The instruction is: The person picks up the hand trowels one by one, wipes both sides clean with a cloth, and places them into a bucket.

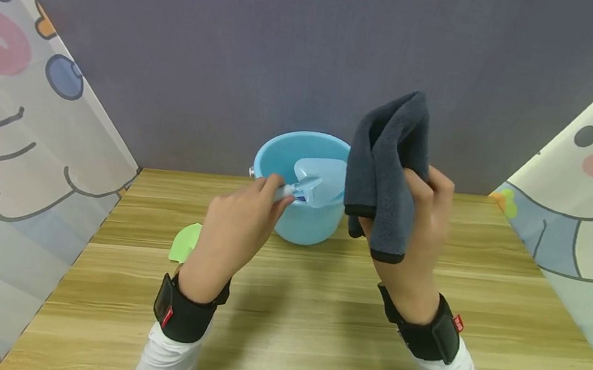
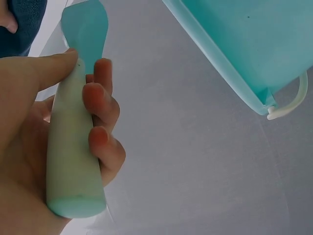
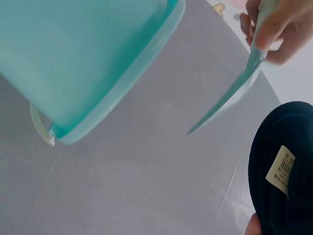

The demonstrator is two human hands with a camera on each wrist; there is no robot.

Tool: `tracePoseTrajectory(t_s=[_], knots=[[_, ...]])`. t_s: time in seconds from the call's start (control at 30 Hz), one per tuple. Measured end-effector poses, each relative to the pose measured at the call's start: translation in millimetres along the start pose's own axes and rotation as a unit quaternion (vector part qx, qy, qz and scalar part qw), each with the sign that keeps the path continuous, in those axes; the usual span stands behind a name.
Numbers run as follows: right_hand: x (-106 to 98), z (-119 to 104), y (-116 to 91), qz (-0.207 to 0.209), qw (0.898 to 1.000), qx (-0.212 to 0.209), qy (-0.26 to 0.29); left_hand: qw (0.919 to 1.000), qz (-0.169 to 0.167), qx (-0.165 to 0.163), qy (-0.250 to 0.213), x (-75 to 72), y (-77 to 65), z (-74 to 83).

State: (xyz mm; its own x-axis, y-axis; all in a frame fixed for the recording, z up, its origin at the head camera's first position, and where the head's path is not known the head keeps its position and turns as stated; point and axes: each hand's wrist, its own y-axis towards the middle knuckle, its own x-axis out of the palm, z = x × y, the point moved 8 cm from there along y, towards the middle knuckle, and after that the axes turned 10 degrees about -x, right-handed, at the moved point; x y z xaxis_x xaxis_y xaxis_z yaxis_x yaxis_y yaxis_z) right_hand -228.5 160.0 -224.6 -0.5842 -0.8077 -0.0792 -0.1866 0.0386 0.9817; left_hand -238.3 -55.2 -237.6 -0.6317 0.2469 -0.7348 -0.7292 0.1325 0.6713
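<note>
My left hand (image 1: 237, 227) grips the pale handle of a light blue toy shovel (image 1: 328, 179). In the head view its blade overlaps the mouth of a light blue bucket (image 1: 307, 228); the right wrist view puts the blade (image 3: 230, 93) apart from the bucket (image 3: 78, 58). Fingers and thumb wrap the handle (image 2: 73, 152) in the left wrist view. A dark grey cloth (image 1: 390, 171), folded over and hanging down, is held in my right hand (image 1: 419, 242) beside the bucket's right side. A printed label (image 3: 281, 169) shows on the cloth.
Left of the bucket, a green toy piece (image 1: 184, 242) lies on the wooden table (image 1: 289, 343), partly hidden by my left wrist. A dark grey panel (image 1: 222, 66) rises behind the table. Cartoon-printed panels (image 1: 8, 115) flank both sides.
</note>
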Motion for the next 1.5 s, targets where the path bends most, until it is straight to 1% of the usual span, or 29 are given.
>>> tracePoseTrajectory(t_s=[0.17, 0.33, 0.43, 0.53, 0.6, 0.67, 0.77, 0.83, 0.97, 1.13, 1.3, 1.5], knots=[[13, -13, -6, -0.039, 0.998, -0.020, 0.039, 0.9999, 0.008, 0.011, 0.005, -0.2, 0.6, 4.1], [25, -27, -16, -0.081, 0.995, -0.039, 0.044, 0.9992, 0.023, 0.033, 0.008, -1.8, 0.0, 9.6], [30, -32, -21, -0.097, 0.994, -0.045, 0.035, 0.9981, 0.035, 0.051, -0.005, -2.8, -1.2, 12.3], [35, -35, -25, -0.105, 0.993, -0.052, 0.029, 0.9965, 0.042, 0.064, -0.034, -3.6, -2.9, 14.1], [37, -36, -27, -0.107, 0.992, -0.056, 0.027, 0.9956, 0.039, 0.065, -0.055, -4.1, -4.0, 14.9], [39, -37, -27, -0.107, 0.992, -0.059, 0.028, 0.9952, 0.029, 0.062, -0.070, -4.5, -4.9, 15.2], [39, -38, -28, -0.101, 0.992, -0.065, 0.024, 0.9949, 0.017, 0.059, -0.080, -5.1, -5.9, 15.6], [39, -39, -29, -0.093, 0.993, -0.070, 0.020, 0.9943, 0.016, 0.065, -0.083, -6.7, -6.8, 16.5], [37, -38, -30, -0.081, 0.994, -0.071, 0.014, 0.9929, 0.027, 0.081, -0.083, -9.5, -8.5, 19.7], [39, -34, -33, -0.088, 0.994, -0.061, 0.023, 0.9910, 0.053, 0.097, -0.076, -12.6, -10.2, 22.3], [39, -33, -35, -0.081, 0.994, -0.066, 0.031, 0.9880, 0.079, 0.108, -0.077, -17.3, -10.9, 23.6], [40, -32, -36, -0.082, 0.994, -0.068, 0.039, 0.9868, 0.092, 0.111, -0.074, -17.1, -11.5, 24.1]])
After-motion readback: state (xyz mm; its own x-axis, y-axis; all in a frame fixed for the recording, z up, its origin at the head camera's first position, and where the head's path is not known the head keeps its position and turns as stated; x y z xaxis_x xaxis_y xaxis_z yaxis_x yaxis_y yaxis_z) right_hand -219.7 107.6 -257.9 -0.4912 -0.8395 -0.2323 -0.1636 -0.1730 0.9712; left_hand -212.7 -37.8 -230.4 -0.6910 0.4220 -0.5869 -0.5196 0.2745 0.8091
